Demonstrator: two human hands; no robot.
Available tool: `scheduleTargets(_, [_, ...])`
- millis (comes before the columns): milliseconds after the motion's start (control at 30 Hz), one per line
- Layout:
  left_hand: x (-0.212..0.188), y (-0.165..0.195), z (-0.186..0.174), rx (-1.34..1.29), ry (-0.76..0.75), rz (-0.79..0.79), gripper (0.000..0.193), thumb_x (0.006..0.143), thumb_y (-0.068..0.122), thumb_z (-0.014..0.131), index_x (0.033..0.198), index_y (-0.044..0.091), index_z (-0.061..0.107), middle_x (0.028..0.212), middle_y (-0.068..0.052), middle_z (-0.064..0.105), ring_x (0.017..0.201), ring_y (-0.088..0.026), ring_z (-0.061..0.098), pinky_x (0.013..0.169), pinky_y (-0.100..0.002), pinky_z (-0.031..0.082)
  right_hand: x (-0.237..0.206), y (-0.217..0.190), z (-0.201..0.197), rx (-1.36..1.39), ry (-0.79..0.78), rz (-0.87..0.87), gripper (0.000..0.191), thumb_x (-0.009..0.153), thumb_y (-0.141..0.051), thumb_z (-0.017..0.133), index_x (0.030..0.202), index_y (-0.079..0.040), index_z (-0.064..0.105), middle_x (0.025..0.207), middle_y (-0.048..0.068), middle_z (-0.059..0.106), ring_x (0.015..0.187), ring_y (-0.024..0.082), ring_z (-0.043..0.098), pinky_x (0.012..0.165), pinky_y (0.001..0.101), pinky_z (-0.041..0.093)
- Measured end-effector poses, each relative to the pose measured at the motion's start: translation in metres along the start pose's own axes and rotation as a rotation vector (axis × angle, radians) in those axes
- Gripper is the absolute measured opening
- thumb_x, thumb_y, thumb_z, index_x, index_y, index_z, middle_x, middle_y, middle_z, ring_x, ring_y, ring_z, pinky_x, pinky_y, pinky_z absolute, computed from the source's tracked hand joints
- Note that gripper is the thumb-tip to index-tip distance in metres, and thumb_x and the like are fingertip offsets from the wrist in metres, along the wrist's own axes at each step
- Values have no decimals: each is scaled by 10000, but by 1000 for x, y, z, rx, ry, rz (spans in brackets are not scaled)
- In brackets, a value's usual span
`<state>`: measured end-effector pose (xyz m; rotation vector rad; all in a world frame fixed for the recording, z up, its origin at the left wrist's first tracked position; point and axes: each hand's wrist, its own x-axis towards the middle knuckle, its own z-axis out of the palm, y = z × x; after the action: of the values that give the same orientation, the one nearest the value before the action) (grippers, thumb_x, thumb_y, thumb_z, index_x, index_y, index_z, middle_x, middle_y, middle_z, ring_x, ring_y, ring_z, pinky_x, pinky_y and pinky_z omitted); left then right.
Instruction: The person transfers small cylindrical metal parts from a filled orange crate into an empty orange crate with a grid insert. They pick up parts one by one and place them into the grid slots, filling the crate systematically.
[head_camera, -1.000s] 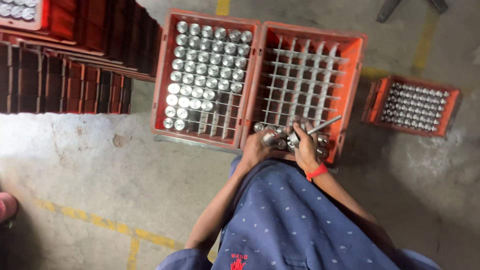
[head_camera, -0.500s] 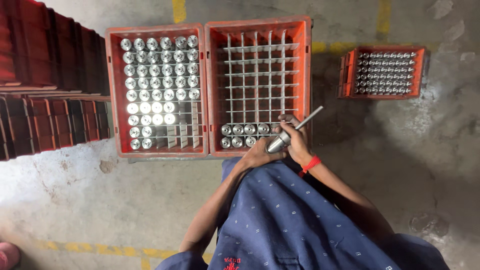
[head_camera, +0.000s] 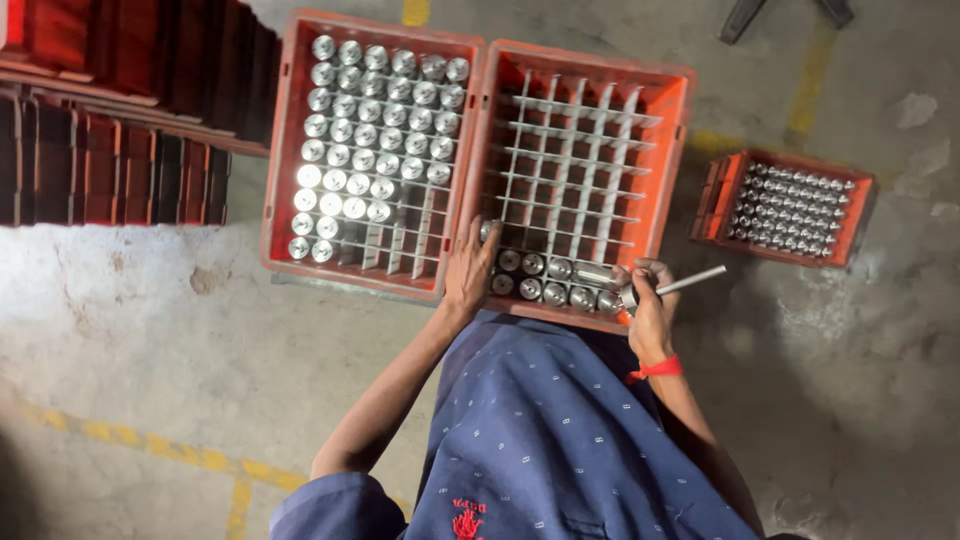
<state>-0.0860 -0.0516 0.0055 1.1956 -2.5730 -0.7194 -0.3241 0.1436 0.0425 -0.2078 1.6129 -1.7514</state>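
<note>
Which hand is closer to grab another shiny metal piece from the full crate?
Probably the left hand: it rests between the two crates, beside the full crate. The right hand already holds a thin metal rod on the far side.

One head cam, looks steeply down from above at floor; orange crates (head_camera: 478, 160) upper centre, fairly near; torso at bottom.

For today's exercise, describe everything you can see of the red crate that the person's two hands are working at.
The red crate is a rectangular, plastic-looking box on the concrete floor, pressed against a fuller matching crate on its left. A pale grid divides it into cells; most are empty, while shiny metal cylinders fill roughly the two nearest rows. The left hand rests on its near-left corner. The right hand, gripping a thin metal rod, is at its near-right corner.
</note>
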Motion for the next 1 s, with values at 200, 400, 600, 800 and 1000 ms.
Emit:
scheduleTargets(200, [-4, -52, -60, -82, 31, -230, 362, 985, 134, 633, 1346, 135, 653, 1328, -131, 595, 1176, -370, 629, 978, -459, 514, -2, 14, 24, -44, 130, -130, 121, 1024, 59, 567, 1095, -28, 609, 913, 64, 637, 876, 180, 692, 941, 355, 594])
scheduleTargets(400, [1, -148, -110, 183, 316, -265, 538, 810, 267, 759, 1304, 74, 670, 1337, -262, 516, 1229, -465, 476, 944, -542, 424, -13, 17, 61, -98, 224, -172, 144, 1017, 68, 538, 1085, -44, 597, 963, 40, 620, 819, 162, 682, 805, 310, 545])
scheduleTargets(600, [15, -185, -112, 105, 230, -225, 481, 836, 367, 810, 1198, 81, 674, 1358, -224, 524, 1301, -429, 471, 1027, -552, 397, -24, 28, 102, -152, 244, -226, 153, 1022, 80, 537, 1089, -43, 600, 951, 50, 614, 805, 148, 657, 808, 287, 516])
scheduleTargets(800, [-7, -188, -169, -390, 336, -103, 463, 793, 321, 858, 1126, 41, 701, 1206, -151, 622, 1156, -286, 600, 968, -435, 521, -38, 30, 124, -64, 159, -82, 142, 1024, 46, 540, 1116, -34, 613, 949, 94, 667, 877, 150, 639, 873, 279, 509])
scheduleTargets(1000, [7, -106, -119, -1292, 88, -536, 354, 863, 228, 830, 1089, -1, 683, 895, -79, 715, 773, -178, 655, 698, -328, 518, -44, 21, 156, 35, -23, 42, 168, 996, -6, 557, 1145, -29, 632, 1004, 103, 701, 878, 149, 624, 843, 288, 514])
